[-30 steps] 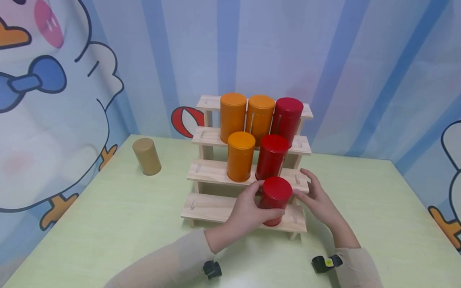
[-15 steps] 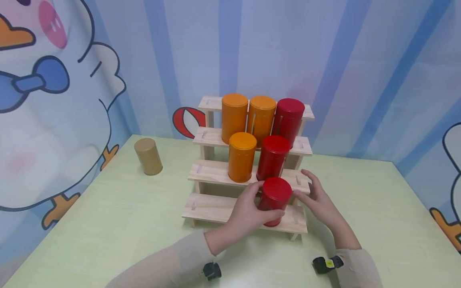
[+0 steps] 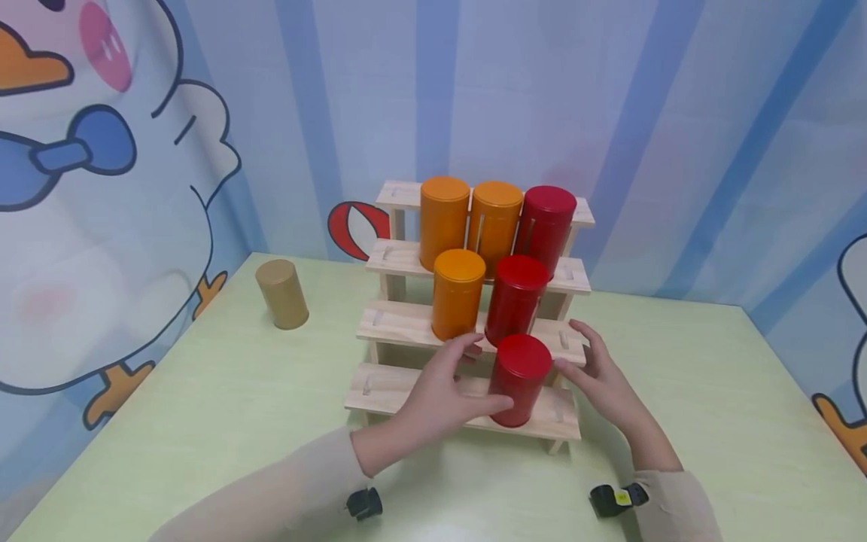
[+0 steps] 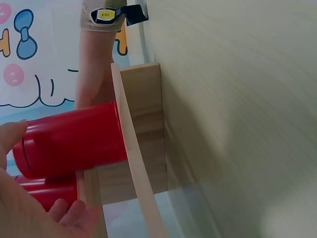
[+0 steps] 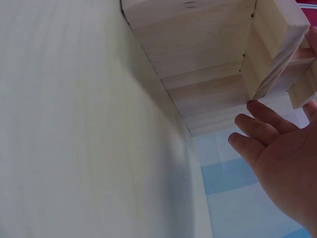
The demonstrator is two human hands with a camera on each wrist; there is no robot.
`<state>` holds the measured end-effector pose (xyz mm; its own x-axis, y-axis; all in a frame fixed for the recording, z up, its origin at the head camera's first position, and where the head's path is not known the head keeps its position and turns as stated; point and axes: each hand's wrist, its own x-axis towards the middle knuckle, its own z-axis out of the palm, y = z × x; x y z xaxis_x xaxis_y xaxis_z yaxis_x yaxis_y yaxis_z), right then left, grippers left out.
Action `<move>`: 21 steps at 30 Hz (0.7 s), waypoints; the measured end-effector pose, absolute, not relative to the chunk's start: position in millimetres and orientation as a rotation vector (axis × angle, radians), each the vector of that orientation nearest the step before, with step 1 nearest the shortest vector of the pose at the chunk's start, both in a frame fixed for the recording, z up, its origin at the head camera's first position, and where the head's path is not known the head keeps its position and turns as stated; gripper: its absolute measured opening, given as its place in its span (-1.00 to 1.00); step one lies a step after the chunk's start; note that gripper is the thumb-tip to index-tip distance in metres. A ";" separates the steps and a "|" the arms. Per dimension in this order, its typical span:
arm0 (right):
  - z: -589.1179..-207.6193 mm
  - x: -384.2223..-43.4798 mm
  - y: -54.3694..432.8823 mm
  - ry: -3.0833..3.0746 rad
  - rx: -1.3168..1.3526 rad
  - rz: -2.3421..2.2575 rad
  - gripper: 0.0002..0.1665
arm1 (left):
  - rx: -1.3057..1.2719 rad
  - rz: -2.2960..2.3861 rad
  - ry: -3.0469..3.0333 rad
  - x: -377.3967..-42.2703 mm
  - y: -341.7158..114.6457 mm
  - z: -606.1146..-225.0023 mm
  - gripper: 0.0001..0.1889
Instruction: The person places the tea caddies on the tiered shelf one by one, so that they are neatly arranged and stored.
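A red canister (image 3: 520, 380) stands upright on the lowest step of the wooden tiered stand (image 3: 382, 391), toward its right end. My left hand (image 3: 433, 399) is at its left, fingers spread and drawn off it. The thumb overlaps the canister's edge; whether it touches, I cannot tell. In the left wrist view the same canister (image 4: 74, 141) lies beyond the loosely bent left hand (image 4: 29, 210). My right hand (image 3: 609, 388) is at the stand's right side with relaxed fingers, holding nothing. The right wrist view shows this hand's fingertips (image 5: 242, 121) close to the stand's wooden end.
Above, a second red canister (image 3: 516, 301) and an orange one (image 3: 457, 297) share one step. Two orange canisters (image 3: 443, 222) and a dark red one (image 3: 545, 229) fill the step behind. A tan cylinder (image 3: 282, 295) stands on the table at left. A printed curtain hangs behind.
My left hand has let go of the red canister and moved left, its fingers spreading. The canister stays on the lowest step. The right hand keeps its place.
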<state>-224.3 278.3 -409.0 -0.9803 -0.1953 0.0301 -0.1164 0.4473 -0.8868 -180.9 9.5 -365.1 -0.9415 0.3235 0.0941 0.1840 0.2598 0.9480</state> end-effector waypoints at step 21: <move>-408.4 -225.2 276.8 2.612 -0.280 -1.576 -0.01 | 0.465 1.832 2.870 -191.5 -87.1 -336.7 -0.19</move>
